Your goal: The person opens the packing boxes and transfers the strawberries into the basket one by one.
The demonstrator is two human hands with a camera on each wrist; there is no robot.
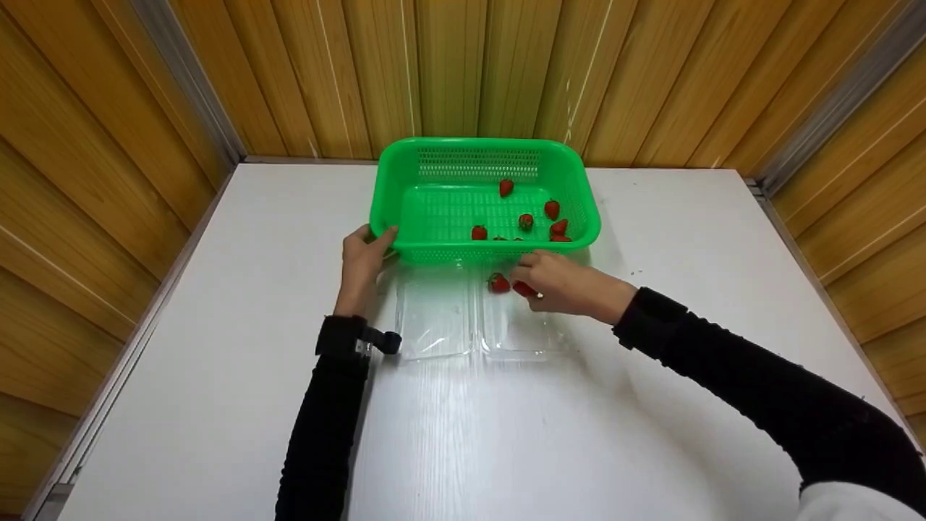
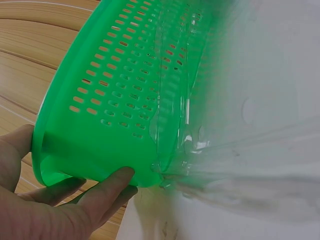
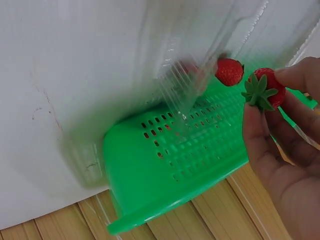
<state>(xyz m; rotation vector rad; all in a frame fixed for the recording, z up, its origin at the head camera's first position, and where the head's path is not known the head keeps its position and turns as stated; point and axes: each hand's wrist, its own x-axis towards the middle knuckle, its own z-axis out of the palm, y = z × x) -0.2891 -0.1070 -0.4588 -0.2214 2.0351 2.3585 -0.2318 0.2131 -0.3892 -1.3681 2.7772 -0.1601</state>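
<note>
A green perforated basket [image 1: 391, 188] stands at the back of the white table, with several strawberries [image 1: 552, 210] inside. My left hand [image 1: 363, 255] grips its near left corner [image 2: 65, 160], thumb on the rim and fingers under it. In front of the basket lies an open clear plastic clamshell box [image 1: 438, 318]. One strawberry [image 1: 498, 283] lies in its right half. My right hand [image 1: 557, 281] hovers over that half and pinches another strawberry [image 3: 267, 89] between thumb and fingertips; the lying berry [image 3: 229, 71] is just beside it.
The white table [image 1: 217, 347] is ringed by wooden panel walls [image 1: 87, 145] on three sides. A black strap with a small camera [image 1: 362, 339] sits on my left wrist. Both sleeves are black.
</note>
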